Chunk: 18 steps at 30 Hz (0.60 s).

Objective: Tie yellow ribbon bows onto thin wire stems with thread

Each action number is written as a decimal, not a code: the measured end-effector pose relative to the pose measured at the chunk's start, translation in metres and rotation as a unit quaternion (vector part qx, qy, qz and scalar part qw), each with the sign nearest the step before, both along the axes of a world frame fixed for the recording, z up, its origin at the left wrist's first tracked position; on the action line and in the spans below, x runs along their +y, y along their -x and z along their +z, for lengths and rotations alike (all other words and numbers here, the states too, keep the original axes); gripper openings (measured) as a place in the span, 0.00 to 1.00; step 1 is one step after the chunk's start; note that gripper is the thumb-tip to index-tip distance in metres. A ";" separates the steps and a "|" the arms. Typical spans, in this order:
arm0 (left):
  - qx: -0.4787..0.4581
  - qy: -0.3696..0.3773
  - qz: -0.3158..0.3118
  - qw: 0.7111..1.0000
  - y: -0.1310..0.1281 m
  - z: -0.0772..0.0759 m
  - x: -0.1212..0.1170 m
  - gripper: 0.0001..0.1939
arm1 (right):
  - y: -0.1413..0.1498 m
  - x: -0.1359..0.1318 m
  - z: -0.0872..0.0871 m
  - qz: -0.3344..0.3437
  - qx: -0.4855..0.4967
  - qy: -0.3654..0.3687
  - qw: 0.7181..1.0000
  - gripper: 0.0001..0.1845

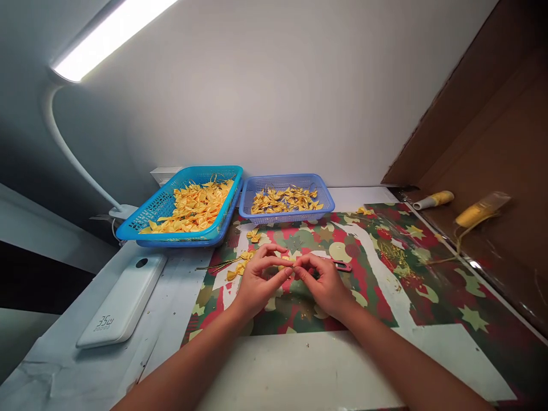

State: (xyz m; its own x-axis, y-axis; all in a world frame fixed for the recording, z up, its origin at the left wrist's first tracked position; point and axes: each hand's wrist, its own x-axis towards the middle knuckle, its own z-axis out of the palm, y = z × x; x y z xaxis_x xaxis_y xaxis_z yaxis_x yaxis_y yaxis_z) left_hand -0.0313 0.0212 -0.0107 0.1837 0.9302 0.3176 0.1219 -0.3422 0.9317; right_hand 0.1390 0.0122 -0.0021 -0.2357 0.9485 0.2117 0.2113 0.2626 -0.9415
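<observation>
My left hand (266, 274) and my right hand (320, 281) meet above the patterned sheet, thumbs and fingertips pinched together. Between them is a small yellow ribbon bow (284, 262), mostly covered by the fingers. Behind my right hand pokes out a dark pink tool handle (343, 266); the rest of it is hidden. Just left of my left hand lie a few loose yellow bows (234, 273) with thin golden stems (216, 265). Another yellow bow (254, 236) rests farther back.
A blue basket (128, 228) and a purple basket (286, 217) hold many yellow bows at the back. On the left are a white power bank (124, 305) and a lit lamp (111, 37). Gold wire scraps (396, 260) and a thread spool (434, 200) lie right, beside cardboard (483, 125).
</observation>
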 end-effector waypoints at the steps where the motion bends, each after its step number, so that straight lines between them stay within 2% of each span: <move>1: 0.001 -0.003 0.003 1.000 0.000 0.000 0.000 0.03 | -0.001 0.000 0.000 -0.001 -0.010 -0.006 1.000 0.07; 4: 0.012 -0.023 0.026 0.999 -0.001 0.003 0.000 0.03 | -0.003 0.000 0.001 -0.025 -0.032 -0.072 0.997 0.04; 7: 0.031 -0.049 0.041 0.997 -0.001 0.006 -0.001 0.03 | -0.004 0.001 0.003 -0.028 -0.020 -0.129 0.991 0.07; 9: 0.044 -0.060 0.041 0.996 -0.001 0.008 -0.002 0.04 | -0.003 0.001 0.003 -0.013 -0.011 -0.130 0.991 0.04; 11: 0.068 -0.066 0.042 0.995 0.000 0.009 -0.003 0.06 | -0.003 0.001 0.003 -0.007 -0.001 -0.120 0.993 0.05; 13: 0.135 -0.070 0.069 0.986 0.000 0.008 -0.003 0.09 | -0.004 0.002 0.004 -0.017 0.023 -0.100 0.995 0.06; 16: 0.319 -0.065 0.125 0.937 -0.001 0.005 -0.002 0.11 | -0.007 0.001 0.007 -0.034 0.085 -0.044 0.995 0.06; 18: 0.416 -0.062 0.126 0.899 -0.002 0.003 0.000 0.12 | -0.008 0.001 0.009 -0.032 0.126 -0.014 0.991 0.07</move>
